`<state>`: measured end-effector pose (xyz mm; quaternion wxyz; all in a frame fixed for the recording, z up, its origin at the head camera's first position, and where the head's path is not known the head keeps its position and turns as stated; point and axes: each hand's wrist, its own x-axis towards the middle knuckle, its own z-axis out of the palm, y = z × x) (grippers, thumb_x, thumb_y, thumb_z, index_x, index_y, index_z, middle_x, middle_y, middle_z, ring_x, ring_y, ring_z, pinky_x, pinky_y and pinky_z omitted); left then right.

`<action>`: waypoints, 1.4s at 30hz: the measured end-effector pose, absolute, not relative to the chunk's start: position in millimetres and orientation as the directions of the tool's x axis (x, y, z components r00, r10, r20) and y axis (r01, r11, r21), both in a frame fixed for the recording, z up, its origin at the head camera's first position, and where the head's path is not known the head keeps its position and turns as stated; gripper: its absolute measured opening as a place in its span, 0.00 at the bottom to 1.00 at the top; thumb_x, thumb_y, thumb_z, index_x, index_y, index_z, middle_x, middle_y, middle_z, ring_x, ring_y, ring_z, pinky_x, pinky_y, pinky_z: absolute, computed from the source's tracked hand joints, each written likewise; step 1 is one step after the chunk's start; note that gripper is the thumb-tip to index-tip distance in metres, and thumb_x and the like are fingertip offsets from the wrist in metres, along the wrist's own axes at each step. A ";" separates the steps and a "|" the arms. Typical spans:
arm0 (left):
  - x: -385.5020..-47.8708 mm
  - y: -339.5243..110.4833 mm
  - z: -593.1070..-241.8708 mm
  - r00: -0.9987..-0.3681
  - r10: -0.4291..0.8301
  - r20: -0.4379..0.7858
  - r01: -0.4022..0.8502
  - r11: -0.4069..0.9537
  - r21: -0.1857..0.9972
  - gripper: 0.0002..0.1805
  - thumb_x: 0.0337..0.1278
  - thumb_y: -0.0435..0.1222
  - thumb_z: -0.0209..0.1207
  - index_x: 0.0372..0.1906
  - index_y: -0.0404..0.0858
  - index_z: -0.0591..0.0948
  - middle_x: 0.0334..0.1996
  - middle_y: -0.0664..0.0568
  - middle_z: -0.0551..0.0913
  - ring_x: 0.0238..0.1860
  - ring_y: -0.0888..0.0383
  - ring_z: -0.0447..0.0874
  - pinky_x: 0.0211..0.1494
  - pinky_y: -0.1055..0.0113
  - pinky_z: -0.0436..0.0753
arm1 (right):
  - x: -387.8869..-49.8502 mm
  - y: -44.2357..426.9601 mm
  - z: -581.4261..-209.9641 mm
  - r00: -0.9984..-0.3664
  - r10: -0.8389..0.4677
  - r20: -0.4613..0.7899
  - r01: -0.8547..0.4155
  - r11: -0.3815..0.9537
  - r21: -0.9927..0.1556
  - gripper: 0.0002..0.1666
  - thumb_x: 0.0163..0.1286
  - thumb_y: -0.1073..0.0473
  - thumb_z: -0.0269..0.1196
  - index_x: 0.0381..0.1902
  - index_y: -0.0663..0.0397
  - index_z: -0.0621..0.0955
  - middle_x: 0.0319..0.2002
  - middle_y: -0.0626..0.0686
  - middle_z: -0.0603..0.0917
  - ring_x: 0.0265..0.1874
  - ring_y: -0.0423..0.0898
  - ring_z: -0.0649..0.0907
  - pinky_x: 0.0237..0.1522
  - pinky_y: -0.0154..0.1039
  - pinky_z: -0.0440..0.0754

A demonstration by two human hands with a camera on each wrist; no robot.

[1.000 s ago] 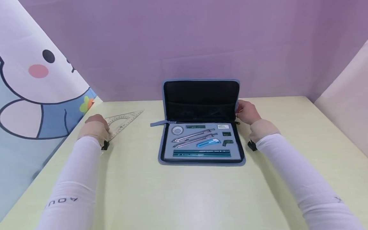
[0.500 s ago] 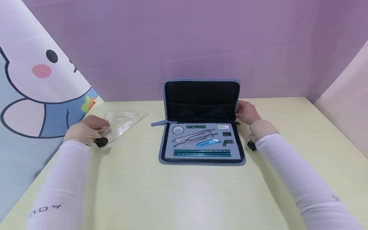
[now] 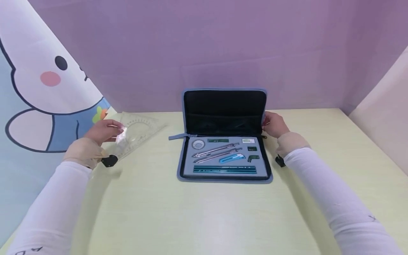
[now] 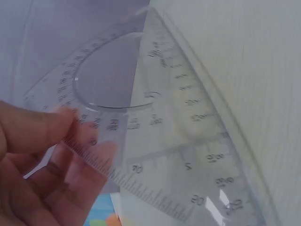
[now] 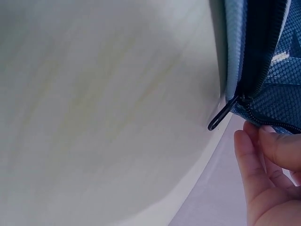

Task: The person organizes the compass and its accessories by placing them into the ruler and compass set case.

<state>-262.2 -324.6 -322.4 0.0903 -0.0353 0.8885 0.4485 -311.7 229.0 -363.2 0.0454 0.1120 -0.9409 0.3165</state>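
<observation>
My left hand (image 3: 105, 131) pinches a clear plastic set square (image 3: 137, 132) between thumb and fingers along one edge. The held side is raised off the table; its far tip is blurred. Up close in the left wrist view, the set square (image 4: 188, 122) shows printed scales and a half-round cutout. A blue zip case (image 3: 224, 179) stands with its lid up in the middle of the table. At the lid's right edge, my right hand (image 3: 275, 124) holds the rim by the zip, its fingertips partly hidden. The right wrist view shows this hand (image 5: 270, 174) below the zip pull (image 5: 221, 115).
In the case's grey insert lie a pair of compasses (image 3: 215, 150), a blue cutter (image 3: 232, 158), dark green pencils (image 3: 224, 169) and several small parts. A fabric strap (image 3: 178, 136) sticks out left. A purple backdrop (image 3: 223, 46) closes off the table's back.
The left hand has turned and come up from the table, lifting and tilting the set square with it. My right hand stays at the lid's edge.
</observation>
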 end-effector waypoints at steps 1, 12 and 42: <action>-261.7 -321.7 -320.9 -0.986 0.014 -0.165 -0.124 0.594 0.795 0.20 0.63 0.33 0.54 0.55 0.27 0.67 0.34 0.64 0.77 0.35 0.69 0.79 0.43 0.69 0.81 | -311.9 228.8 -363.0 -0.971 -0.184 0.156 -0.240 0.775 -0.585 0.09 0.55 0.76 0.54 0.36 0.69 0.73 0.36 0.68 0.79 0.39 0.61 0.76 0.42 0.52 0.74; -252.6 -283.7 -294.4 -0.961 -0.107 0.255 0.137 0.617 0.775 0.10 0.63 0.30 0.53 0.47 0.29 0.72 0.33 0.63 0.76 0.32 0.74 0.76 0.36 0.78 0.80 | -315.8 224.4 -363.9 -0.971 -0.185 0.152 -0.239 0.774 -0.586 0.07 0.55 0.75 0.54 0.34 0.68 0.73 0.35 0.68 0.78 0.38 0.61 0.75 0.42 0.52 0.74; -284.4 -101.1 -271.6 -0.727 0.257 0.637 0.604 0.681 0.414 0.07 0.56 0.28 0.61 0.39 0.33 0.85 0.39 0.45 0.86 0.40 0.53 0.85 0.46 0.64 0.81 | -310.4 225.7 -357.5 -0.977 -0.176 0.120 -0.213 0.788 -0.578 0.09 0.57 0.76 0.53 0.38 0.70 0.73 0.40 0.69 0.78 0.41 0.62 0.76 0.44 0.54 0.75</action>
